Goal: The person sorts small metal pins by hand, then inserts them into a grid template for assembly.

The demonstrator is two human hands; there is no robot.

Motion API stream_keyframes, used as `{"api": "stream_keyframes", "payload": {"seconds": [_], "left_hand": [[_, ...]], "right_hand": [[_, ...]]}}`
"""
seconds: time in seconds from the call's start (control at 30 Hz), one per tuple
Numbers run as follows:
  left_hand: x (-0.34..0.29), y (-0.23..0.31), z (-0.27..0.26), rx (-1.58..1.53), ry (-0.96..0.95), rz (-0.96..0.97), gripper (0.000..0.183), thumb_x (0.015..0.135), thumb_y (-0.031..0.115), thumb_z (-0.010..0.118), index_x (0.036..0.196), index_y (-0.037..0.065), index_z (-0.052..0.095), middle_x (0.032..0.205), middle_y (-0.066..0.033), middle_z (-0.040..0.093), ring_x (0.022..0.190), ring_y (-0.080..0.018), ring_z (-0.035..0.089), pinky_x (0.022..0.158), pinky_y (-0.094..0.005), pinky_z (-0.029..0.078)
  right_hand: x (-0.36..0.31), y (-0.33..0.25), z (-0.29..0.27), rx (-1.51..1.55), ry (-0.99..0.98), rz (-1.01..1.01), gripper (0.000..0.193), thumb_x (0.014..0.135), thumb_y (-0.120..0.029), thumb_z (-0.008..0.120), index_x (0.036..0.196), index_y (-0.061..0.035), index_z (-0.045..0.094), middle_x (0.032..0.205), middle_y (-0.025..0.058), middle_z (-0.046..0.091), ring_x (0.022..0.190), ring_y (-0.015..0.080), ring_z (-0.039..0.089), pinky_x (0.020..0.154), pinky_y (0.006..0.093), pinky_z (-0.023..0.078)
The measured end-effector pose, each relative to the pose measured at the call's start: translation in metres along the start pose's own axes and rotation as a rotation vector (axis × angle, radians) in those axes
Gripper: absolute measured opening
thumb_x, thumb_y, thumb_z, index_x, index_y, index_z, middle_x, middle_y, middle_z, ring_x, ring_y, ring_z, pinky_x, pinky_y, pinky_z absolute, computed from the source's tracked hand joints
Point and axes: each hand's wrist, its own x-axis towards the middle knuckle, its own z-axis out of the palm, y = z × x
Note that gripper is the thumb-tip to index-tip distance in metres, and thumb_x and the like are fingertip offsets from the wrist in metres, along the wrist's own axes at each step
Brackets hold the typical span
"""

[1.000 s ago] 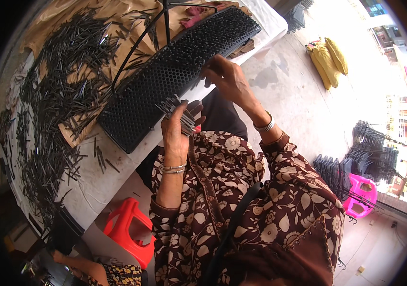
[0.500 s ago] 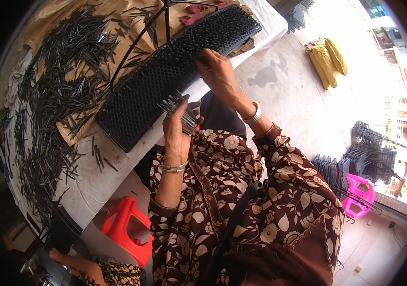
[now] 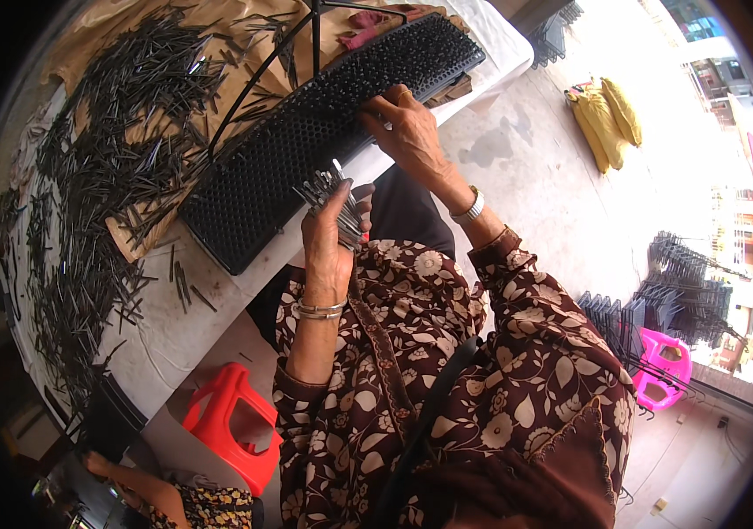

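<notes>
My left hand (image 3: 329, 256) is wrapped round a bundle of thin dark metal strips (image 3: 318, 188), their ends fanning out above the thumb. Just beyond it lies a long black tray (image 3: 240, 207) full of round holes, set slantwise along the table edge. Many small pieces stand packed in the tray's far right half, while the near left half shows bare holes. Over the tray's front edge, near the packed part, my right hand (image 3: 413, 139) has its thumb and fingers pinched together. Whatever may be between those fingertips is too small to make out.
A large heap of dark strips (image 3: 130, 132) covers the table's left side on brown paper. A black metal frame (image 3: 257, 75) rises behind the tray. A red stool (image 3: 227, 423) and a co-worker's arm (image 3: 143, 489) are lower left. Yellow sacks (image 3: 601, 123) and a pink stool (image 3: 663, 366) stand right.
My right hand has shifted very slightly, its fingers turning a little over the tray's edge. The left hand keeps its bundle in about the same place.
</notes>
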Motion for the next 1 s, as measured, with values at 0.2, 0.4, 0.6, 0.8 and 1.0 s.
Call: {"api": "stream_keyframes", "payload": {"seconds": [0.2, 0.4, 0.6, 0.8, 1.0], "left_hand": [[0.004, -0.005, -0.007, -0.013, -0.040, 0.004, 0.024, 0.084, 0.021, 0.071, 0.098, 0.003, 0.063, 0.084, -0.0111, 0.071, 0.066, -0.0128, 0.064, 0.049, -0.0227, 0.048], [0.002, -0.001, -0.007, 0.025, -0.034, 0.000, 0.024, 0.084, 0.020, 0.071, 0.099, 0.003, 0.064, 0.083, -0.0117, 0.071, 0.066, -0.0145, 0.065, 0.049, -0.0236, 0.047], [-0.003, 0.001, -0.008, 0.098, -0.051, 0.013, 0.025, 0.084, 0.019, 0.072, 0.102, 0.003, 0.066, 0.086, -0.0124, 0.072, 0.073, -0.0178, 0.070, 0.050, -0.0247, 0.045], [-0.003, 0.004, -0.008, 0.135, -0.053, -0.009, 0.025, 0.085, 0.015, 0.070, 0.106, 0.002, 0.064, 0.088, -0.0117, 0.071, 0.075, -0.0207, 0.070, 0.047, -0.0241, 0.049], [-0.005, 0.005, -0.007, 0.182, -0.068, 0.049, 0.025, 0.083, 0.018, 0.072, 0.100, 0.001, 0.067, 0.086, -0.0112, 0.072, 0.072, -0.0180, 0.070, 0.048, -0.0242, 0.043]], "right_hand": [[-0.010, 0.007, 0.005, -0.156, 0.046, -0.045, 0.026, 0.081, -0.022, 0.069, 0.106, -0.0154, 0.071, 0.091, 0.0116, 0.056, 0.083, 0.0271, 0.056, 0.072, 0.0385, 0.044], [-0.016, -0.030, -0.021, 0.206, -0.255, 0.198, 0.028, 0.088, -0.025, 0.066, 0.112, -0.0116, 0.068, 0.090, 0.0107, 0.059, 0.079, 0.0237, 0.060, 0.069, 0.0339, 0.048], [-0.009, -0.033, -0.034, 0.717, -0.693, 0.203, 0.022, 0.091, -0.021, 0.061, 0.097, 0.0006, 0.063, 0.079, 0.0054, 0.059, 0.076, 0.0121, 0.055, 0.068, 0.0299, 0.046], [0.003, -0.030, -0.040, 0.591, -0.869, 0.244, 0.023, 0.089, -0.021, 0.061, 0.093, 0.0019, 0.061, 0.080, 0.0040, 0.060, 0.077, 0.0107, 0.055, 0.069, 0.0272, 0.046], [0.002, -0.031, -0.042, 0.668, -0.849, 0.287, 0.022, 0.088, -0.020, 0.061, 0.094, 0.0005, 0.062, 0.082, 0.0059, 0.063, 0.077, 0.0122, 0.057, 0.070, 0.0283, 0.047]]}}
